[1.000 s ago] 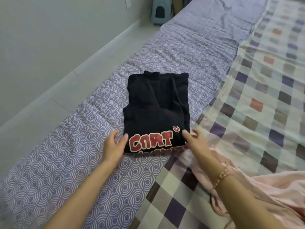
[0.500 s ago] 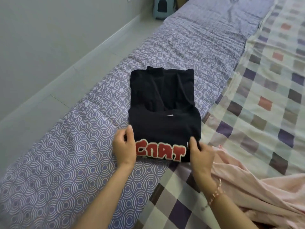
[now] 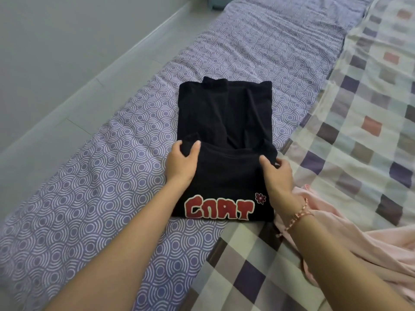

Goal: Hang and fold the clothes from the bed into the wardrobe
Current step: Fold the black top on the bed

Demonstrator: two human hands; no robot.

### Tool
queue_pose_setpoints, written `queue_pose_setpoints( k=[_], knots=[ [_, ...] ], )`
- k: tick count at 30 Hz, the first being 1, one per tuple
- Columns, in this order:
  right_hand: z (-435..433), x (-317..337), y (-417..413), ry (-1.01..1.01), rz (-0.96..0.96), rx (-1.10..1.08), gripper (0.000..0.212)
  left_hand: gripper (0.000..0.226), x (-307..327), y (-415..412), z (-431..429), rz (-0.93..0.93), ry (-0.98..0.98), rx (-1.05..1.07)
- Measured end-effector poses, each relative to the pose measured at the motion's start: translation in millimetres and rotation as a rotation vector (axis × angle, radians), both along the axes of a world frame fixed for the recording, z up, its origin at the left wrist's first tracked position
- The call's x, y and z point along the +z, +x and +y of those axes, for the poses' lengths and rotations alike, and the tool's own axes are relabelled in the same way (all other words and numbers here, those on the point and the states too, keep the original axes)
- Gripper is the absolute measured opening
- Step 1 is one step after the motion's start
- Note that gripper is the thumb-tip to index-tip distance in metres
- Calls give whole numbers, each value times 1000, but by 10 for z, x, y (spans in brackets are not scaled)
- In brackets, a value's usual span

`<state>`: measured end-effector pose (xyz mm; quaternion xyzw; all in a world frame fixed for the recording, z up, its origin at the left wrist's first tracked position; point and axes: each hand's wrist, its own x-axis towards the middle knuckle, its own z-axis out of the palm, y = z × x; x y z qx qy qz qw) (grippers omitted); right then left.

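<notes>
A black T-shirt [image 3: 226, 122] with red lettering lies partly folded on the purple patterned sheet [image 3: 94, 198] of the bed. Its near part is doubled over the far part, print facing up. My left hand [image 3: 182, 162] grips the left corner of that folded edge, fingers curled over the cloth. My right hand [image 3: 277, 176], with a bracelet on the wrist, pinches the right corner of the same edge. A pink garment [image 3: 363, 248] lies crumpled at the lower right under my right forearm.
A checked blanket [image 3: 363, 113] covers the right side of the bed. Grey floor [image 3: 67, 70] and a wall run along the left of the bed. A small blue-grey stool [image 3: 219, 2] stands at the far end. No wardrobe is in view.
Both hands have carried the shirt's near edge away from me over the far part, so more of the fold and the red print now shows.
</notes>
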<state>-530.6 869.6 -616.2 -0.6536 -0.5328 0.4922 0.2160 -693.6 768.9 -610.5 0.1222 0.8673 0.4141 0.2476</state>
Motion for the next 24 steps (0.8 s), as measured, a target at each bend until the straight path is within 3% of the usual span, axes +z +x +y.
queue_pose_setpoints(
  k=[2,4,7,11,14,17,20,24],
  knots=[
    [-18,-20,-48,133,-24,85,28,60,-46,-17,103,-36,-21,33],
    [-23,-37,-78,277,9,138,16,46,-109,-41,140,-121,129,42],
    [29,-111,-68,366,-34,102,16,34,-214,-129,86,-134,205,81],
    [73,-336,4,179,-256,132,35,37,-350,-136,-4,163,-106,20],
    [-40,-329,75,195,-300,87,40,45,-303,1,-108,339,-234,24],
    [-377,-276,252,87,-270,91,51,58,-331,242,-353,72,-275,81],
    [-521,-209,349,-82,-198,178,43,71,-404,385,-549,-125,-361,20],
    [-511,-10,372,-133,-152,215,37,50,-263,357,-690,-156,-251,37]
  ],
)
